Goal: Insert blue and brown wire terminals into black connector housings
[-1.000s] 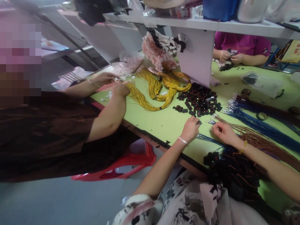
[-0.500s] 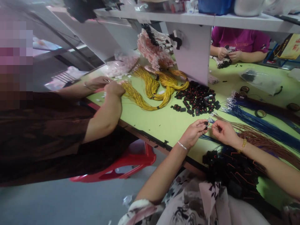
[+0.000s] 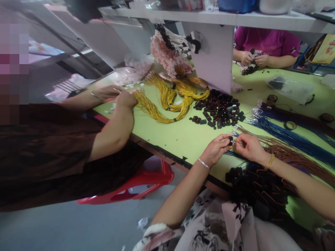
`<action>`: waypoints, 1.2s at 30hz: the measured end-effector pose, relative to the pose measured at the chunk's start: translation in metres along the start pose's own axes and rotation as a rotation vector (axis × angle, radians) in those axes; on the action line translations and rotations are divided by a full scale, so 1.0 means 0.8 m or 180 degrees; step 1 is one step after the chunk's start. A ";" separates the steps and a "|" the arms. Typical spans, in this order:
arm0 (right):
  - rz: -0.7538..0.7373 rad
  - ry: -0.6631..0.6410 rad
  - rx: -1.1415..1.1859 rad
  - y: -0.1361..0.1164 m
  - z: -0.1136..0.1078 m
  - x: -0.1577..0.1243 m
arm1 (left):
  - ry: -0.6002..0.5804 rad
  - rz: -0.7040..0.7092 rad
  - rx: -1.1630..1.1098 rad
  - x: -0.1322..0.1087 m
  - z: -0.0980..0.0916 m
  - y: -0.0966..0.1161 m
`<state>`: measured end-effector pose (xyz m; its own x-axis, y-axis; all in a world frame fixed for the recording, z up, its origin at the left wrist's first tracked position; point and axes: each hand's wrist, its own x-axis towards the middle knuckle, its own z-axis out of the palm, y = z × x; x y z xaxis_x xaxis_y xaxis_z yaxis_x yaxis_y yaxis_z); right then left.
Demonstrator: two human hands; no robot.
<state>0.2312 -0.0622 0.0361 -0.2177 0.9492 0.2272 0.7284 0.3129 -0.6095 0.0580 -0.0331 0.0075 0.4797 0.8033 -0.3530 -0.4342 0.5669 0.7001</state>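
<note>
Between the fingertips of my left hand [image 3: 217, 148] is a small black connector housing [image 3: 230, 141]. My right hand [image 3: 248, 147] is closed in a pinch beside it, on a thin wire [image 3: 237, 142] whose end meets the housing's right side. How deep the end sits is too small to tell. Brown wires [image 3: 281, 146] and blue wires [image 3: 277, 130] with bare metal terminals fan out right of my hands. Beyond my fingers lies a heap of loose black housings [image 3: 221, 108]. Near my body, a pile of black housings with orange bits [image 3: 261, 191] lies under my right forearm.
At left, a co-worker's hands [image 3: 125, 98] work beside yellow wire bundles [image 3: 167, 111]. Across the green table [image 3: 162, 137] sits another person in a purple shirt [image 3: 267, 45]. A shelf [image 3: 167, 15] runs overhead. Tape rolls [image 3: 290, 125] and a red stool [image 3: 146, 181] are also around.
My right hand has shifted slightly left, closer to the black housing, and the wire end now meets it. My left hand stays nearly still. The whole view has shifted slightly.
</note>
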 end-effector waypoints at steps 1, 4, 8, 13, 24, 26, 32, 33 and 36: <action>-0.0035 -0.0004 -0.0037 0.000 0.000 0.000 | 0.0032 0.0005 0.0007 0.000 0.000 0.000; -0.0121 0.0004 -0.0136 -0.001 0.001 0.001 | 0.0201 0.0049 0.0086 0.000 0.002 -0.003; -0.0158 -0.0109 -0.0145 -0.001 0.004 0.001 | 0.0332 0.0219 0.0273 0.000 0.009 -0.012; -0.0056 -0.0228 0.0006 0.001 0.004 0.002 | 0.0522 0.0260 0.0262 0.000 0.013 -0.017; 0.0205 -0.0475 -0.0226 -0.003 0.000 0.004 | 0.0669 0.0424 0.0524 0.000 0.017 -0.024; 0.0330 -0.0449 -0.0357 0.005 -0.006 0.009 | 0.0690 0.0384 0.0601 -0.003 0.013 -0.022; 0.0897 -0.0823 -0.1563 0.028 -0.013 0.023 | 0.0668 0.0321 0.0721 -0.004 0.008 -0.020; 0.0926 -0.0911 -0.1668 0.029 -0.011 0.023 | 0.0655 0.0328 0.0716 -0.004 0.008 -0.020; 0.0849 -0.0961 -0.1828 0.027 -0.008 0.022 | 0.0633 0.0325 0.0702 -0.002 0.010 -0.021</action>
<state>0.2476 -0.0391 0.0319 -0.0940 0.9848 -0.1459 0.9919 0.0801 -0.0986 0.0706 -0.0454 0.0011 0.2741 0.8863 -0.3732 -0.2862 0.4457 0.8482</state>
